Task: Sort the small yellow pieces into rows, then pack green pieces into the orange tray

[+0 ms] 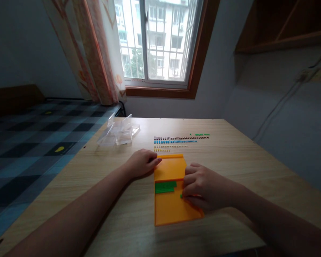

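Note:
An orange two-part tray (169, 210) lies on the table in front of me. My left hand (142, 163) grips its far left corner, the thumb along the edge. In the near compartment, a block of green strips (165, 187) lies against the left wall. My right hand (202, 185) is over the tray's right side with fingers curled in a pinch. A small green piece (181, 196) pokes out at the fingertips; most of it is hidden. The far compartment shows a bare orange floor, and my right hand covers part of the right rim.
Beyond the tray, small pieces stand in rows: dark ones (187, 138), blue ones (173, 141), pale ones (171, 146), yellow ones (162, 150). Some green pieces (202, 134) lie behind. Clear plastic boxes (120, 132) stand at the left on the wooden table (243, 160).

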A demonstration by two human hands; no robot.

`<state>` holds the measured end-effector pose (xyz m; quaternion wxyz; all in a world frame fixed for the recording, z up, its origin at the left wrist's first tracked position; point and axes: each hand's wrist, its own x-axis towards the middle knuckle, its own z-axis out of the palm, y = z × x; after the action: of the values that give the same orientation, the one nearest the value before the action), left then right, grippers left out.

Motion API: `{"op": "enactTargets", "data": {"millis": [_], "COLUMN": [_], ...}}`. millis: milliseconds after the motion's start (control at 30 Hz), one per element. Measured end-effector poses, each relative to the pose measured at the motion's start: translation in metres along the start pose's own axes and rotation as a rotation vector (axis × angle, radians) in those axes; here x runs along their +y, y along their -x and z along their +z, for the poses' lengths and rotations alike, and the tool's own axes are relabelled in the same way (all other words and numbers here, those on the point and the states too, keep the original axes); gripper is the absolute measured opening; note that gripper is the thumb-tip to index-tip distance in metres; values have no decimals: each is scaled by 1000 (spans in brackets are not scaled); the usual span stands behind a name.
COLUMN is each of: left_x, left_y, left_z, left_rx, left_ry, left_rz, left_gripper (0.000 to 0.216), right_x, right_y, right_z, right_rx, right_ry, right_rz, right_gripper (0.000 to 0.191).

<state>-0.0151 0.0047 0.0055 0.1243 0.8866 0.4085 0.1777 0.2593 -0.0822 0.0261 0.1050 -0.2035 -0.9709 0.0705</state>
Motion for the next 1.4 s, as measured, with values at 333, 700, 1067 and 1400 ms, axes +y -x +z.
{"op": "enactTargets", "data": {"millis": [333,700,1067,1400], "left_x": [1,4,3,2], "left_y": [0,1,1,1], "left_z": [-1,-1,-1,0], "left_rx": [-15,-13,-32,-16], "left_ry": [-24,-48,-102,-75], "left_rz": [-17,-8,-4,9], "left_gripper": [41,40,40,40], "right_x": [0,7,6,1], "right_y": [-6,-4,-4,-6], "right_z": [7,19,17,19], "right_rx": [30,63,101,74], "right_ry": [35,61,15,8], "right_rz": [53,69,61,48], "right_gripper": [15,18,19,22]}}
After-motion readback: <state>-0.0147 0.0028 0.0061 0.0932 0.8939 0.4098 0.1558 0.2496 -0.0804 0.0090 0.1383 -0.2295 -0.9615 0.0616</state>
